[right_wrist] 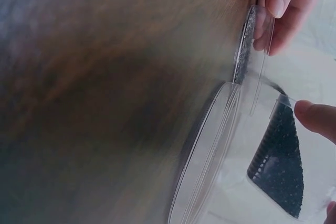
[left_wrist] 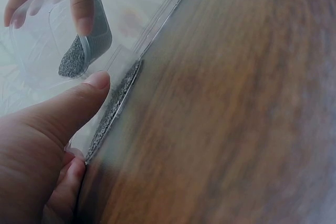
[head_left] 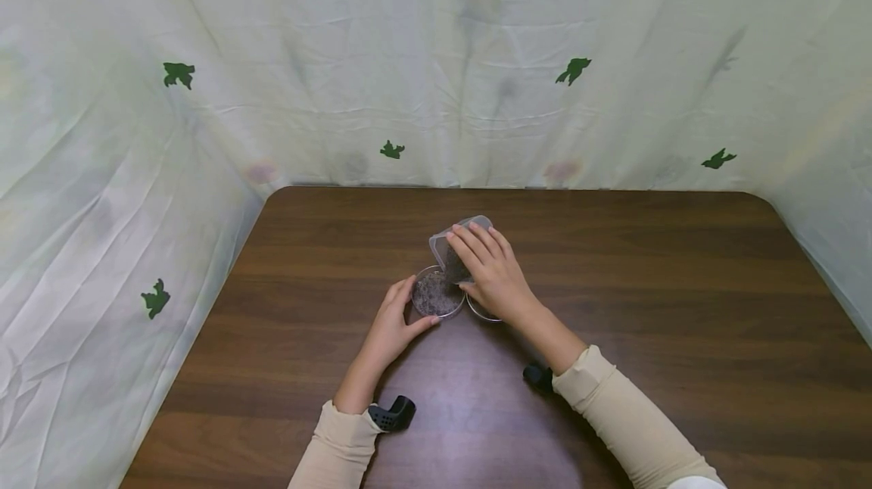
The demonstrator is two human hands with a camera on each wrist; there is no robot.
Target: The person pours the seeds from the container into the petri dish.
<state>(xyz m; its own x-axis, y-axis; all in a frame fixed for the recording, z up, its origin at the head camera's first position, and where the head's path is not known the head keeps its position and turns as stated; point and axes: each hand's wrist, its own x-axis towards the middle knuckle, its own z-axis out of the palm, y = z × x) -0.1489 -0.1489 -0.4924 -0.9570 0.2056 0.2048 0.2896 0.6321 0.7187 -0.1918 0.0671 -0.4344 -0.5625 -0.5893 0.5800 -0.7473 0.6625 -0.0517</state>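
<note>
My left hand (head_left: 390,328) holds a clear petri dish (head_left: 437,296) by its rim, thumb on the near side and fingers on the far left. Grey granules (left_wrist: 112,113) cover the dish's bottom in a thin layer. Over the dish's right side, my right hand (head_left: 496,277) grips a clear plastic tub (head_left: 439,248), tilted with its mouth towards the dish. Dark granules (right_wrist: 281,163) are heaped along the tub's lower side. Beneath the right hand, a second round clear dish or lid (right_wrist: 202,169) lies beside the first; the hand partly hides it in the head view.
Everything stands on a brown wooden table (head_left: 647,269) with rounded far corners. A pale curtain (head_left: 436,73) with green leaf-like patches hangs behind the table and along its sides. Black wrist devices (head_left: 393,414) sit near both cuffs, close to the tabletop.
</note>
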